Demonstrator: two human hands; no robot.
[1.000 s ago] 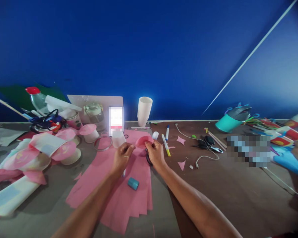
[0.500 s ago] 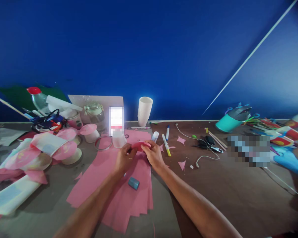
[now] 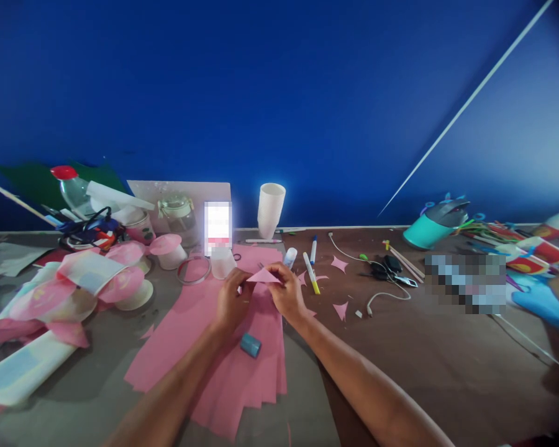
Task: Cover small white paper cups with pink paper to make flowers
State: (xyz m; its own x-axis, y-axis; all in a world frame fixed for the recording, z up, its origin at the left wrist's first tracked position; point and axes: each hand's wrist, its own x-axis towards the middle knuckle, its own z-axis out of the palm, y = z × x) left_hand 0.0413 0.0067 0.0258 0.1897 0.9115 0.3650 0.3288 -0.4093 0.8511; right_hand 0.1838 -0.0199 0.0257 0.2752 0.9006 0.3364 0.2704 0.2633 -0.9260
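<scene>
Both hands pinching one small pink piece point(image 3: 263, 276), folded to a triangle, point up, held just above the pink sheets point(image 3: 223, 347) on the tabletop point(image 3: 423, 354). Left hand point(image 3: 230, 298) gripping its left corner, fingers closed on the edge; right hand point(image 3: 286, 292) gripping the right corner likewise, thumb on top. Grip tight on both sides, nothing else in either hand.

Judging by the shape: fold made, crease apparently being pressed, so mid-way on this piece. Just below the grip, a blue cap point(image 3: 250, 345) lying on the sheets. Right of the grip, a glue stick point(image 3: 289, 256), markers point(image 3: 312, 272) and pink offcuts point(image 3: 340, 308), suggesting cutting already done. Left of the grip, a clear cup point(image 3: 223, 262), a tape ring point(image 3: 193, 270) and finished pink-topped cups point(image 3: 168, 248). Beyond the grip, a stack of white cups point(image 3: 270, 208), seemingly still to dress.
</scene>
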